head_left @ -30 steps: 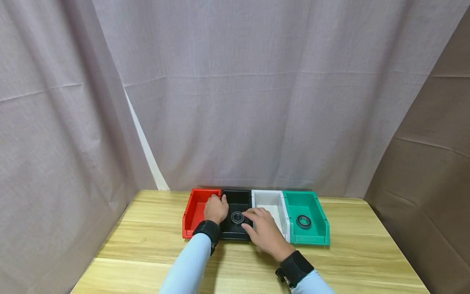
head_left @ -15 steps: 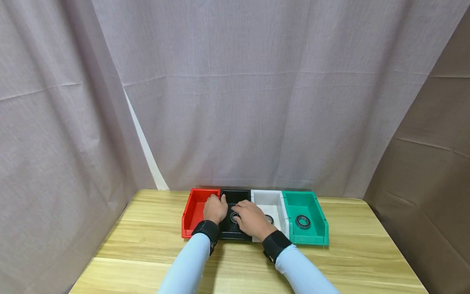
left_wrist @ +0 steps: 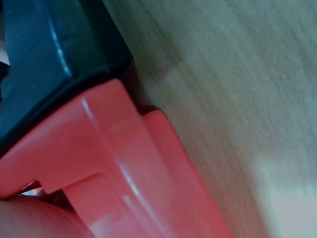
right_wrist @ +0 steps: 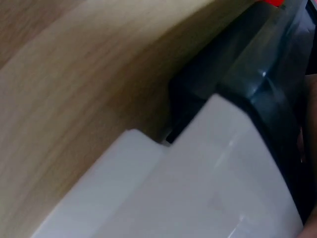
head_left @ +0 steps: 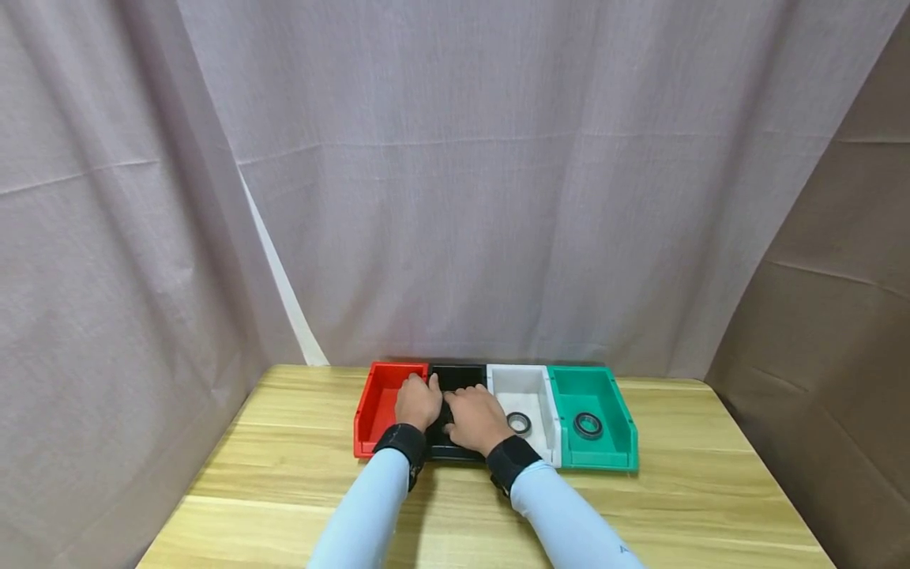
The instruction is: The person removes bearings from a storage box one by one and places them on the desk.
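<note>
Several open bins stand in a row. My left hand (head_left: 418, 403) rests over the wall between the red bin (head_left: 364, 419) and the black bin (head_left: 458, 373), with its fingertips hidden from the head view. In the left wrist view, part of that hand (left_wrist: 34, 218) shows beside the red bin. My right hand (head_left: 478, 420) reaches down into the black bin, thumb and fingers spread to the left. It covers the place of a ball bearing, so whether it grips it cannot be seen. Another bearing (head_left: 519, 423) lies flat in the white bin (head_left: 554, 427).
A third bearing (head_left: 588, 426) lies in the green bin (head_left: 626, 442) at the right end. The bins stand side by side near the back edge of a wooden table (head_left: 298, 458). Grey curtains (head_left: 455, 197) hang behind and at the left.
My right hand has moved left from above the white bin into the black bin. It now hides the black bin's bearing and uncovers the white bin's. My left hand stays in place.
</note>
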Tool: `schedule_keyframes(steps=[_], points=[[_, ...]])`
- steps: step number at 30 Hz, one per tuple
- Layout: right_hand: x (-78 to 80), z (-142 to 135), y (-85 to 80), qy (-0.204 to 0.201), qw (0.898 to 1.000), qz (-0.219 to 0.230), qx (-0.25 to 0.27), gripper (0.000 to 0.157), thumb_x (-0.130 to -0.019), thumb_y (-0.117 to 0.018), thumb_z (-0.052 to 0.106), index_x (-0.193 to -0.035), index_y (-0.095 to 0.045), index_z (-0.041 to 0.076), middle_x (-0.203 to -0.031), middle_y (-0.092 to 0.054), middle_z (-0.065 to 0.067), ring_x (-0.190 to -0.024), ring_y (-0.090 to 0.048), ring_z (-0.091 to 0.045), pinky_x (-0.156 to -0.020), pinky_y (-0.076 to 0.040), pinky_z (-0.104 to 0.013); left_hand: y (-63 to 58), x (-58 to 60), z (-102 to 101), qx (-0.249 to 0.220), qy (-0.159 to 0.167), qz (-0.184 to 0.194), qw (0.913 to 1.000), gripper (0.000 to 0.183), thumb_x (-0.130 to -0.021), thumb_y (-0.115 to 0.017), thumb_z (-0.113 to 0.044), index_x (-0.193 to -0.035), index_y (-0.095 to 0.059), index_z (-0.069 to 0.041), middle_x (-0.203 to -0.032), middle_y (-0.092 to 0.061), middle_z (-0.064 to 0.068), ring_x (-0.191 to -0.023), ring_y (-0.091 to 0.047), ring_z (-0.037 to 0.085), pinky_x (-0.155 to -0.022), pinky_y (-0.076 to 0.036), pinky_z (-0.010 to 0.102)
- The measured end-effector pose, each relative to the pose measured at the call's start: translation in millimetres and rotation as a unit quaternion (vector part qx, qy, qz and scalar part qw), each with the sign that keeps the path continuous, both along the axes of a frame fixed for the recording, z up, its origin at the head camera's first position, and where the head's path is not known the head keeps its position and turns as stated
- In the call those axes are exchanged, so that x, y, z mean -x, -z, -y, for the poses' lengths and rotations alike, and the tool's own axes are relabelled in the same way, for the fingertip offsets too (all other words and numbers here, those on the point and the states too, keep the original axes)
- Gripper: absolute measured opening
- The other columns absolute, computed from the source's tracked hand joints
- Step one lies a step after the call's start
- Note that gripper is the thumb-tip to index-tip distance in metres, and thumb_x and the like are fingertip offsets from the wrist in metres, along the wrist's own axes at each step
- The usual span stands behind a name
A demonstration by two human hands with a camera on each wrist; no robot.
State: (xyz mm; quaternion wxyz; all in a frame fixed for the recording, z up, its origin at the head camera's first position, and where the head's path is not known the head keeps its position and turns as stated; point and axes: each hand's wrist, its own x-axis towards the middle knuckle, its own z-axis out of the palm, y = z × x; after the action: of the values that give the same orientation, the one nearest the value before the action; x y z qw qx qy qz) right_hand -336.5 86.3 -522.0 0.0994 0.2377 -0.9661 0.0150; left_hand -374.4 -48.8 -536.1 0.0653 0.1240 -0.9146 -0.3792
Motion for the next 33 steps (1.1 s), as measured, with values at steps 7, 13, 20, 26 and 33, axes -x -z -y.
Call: schedule_keyframes(steps=[7,13,20,26,33], points=[[-2.2,2,2.3,0.021,0.999,-0.003,-0.044,0.039,-0.083,-0.086,0.045,-0.109,-0.079,0.016,-0.100,-0.079,-0.001,-0.092,-0.070,-0.024,-0.088,-0.047,-0.034,26.9,19.3,1,0.010,-0.003,-0.012,0.9999,0.053,-0.107,-0.059,-0.046,-0.121,-0.065,0.004,-0.114,-0.074,0.022,-0.101,-0.071,0.041,-0.092,-0.059,0.059],[-3.8,4,0.9,0.028,0.998,0.002,-0.061,0.030,-0.084,-0.085,0.041,-0.103,-0.080,0.018,-0.098,-0.077,0.000,-0.089,-0.069,-0.022,-0.090,-0.046,-0.034,38.7,28.1,2,0.004,-0.006,-0.023,0.9997,0.054,-0.107,-0.058,-0.046,-0.122,-0.064,0.005,-0.116,-0.073,0.023,-0.103,-0.070,0.044,-0.093,-0.059,0.060],[-4.5,7,2.5,0.029,0.998,0.005,-0.064,0.020,-0.082,-0.083,0.031,-0.097,-0.080,0.018,-0.095,-0.077,0.000,-0.090,-0.070,-0.022,-0.094,-0.049,-0.035,36.7,26.8,2,0.000,-0.010,-0.013,0.9999,0.056,-0.106,-0.060,-0.046,-0.124,-0.064,0.006,-0.118,-0.073,0.025,-0.105,-0.070,0.046,-0.097,-0.058,0.061],[-3.3,8,2.1,0.029,0.997,0.003,-0.066,0.020,-0.081,-0.084,0.033,-0.092,-0.079,0.017,-0.093,-0.076,-0.001,-0.090,-0.071,-0.023,-0.089,-0.047,-0.034,36.6,25.2,2,0.013,-0.010,-0.017,0.9997,0.053,-0.106,-0.059,-0.045,-0.122,-0.065,0.005,-0.116,-0.074,0.023,-0.104,-0.071,0.044,-0.094,-0.058,0.061],[-2.1,9,2.6,0.033,0.997,0.006,-0.070,0.020,-0.083,-0.083,0.033,-0.094,-0.080,0.017,-0.095,-0.077,-0.001,-0.093,-0.071,-0.023,-0.089,-0.047,-0.034,14.1,10.3,1,0.010,0.002,-0.002,0.9999,0.051,-0.108,-0.057,-0.043,-0.122,-0.063,0.006,-0.115,-0.073,0.025,-0.102,-0.070,0.044,-0.094,-0.058,0.059]])
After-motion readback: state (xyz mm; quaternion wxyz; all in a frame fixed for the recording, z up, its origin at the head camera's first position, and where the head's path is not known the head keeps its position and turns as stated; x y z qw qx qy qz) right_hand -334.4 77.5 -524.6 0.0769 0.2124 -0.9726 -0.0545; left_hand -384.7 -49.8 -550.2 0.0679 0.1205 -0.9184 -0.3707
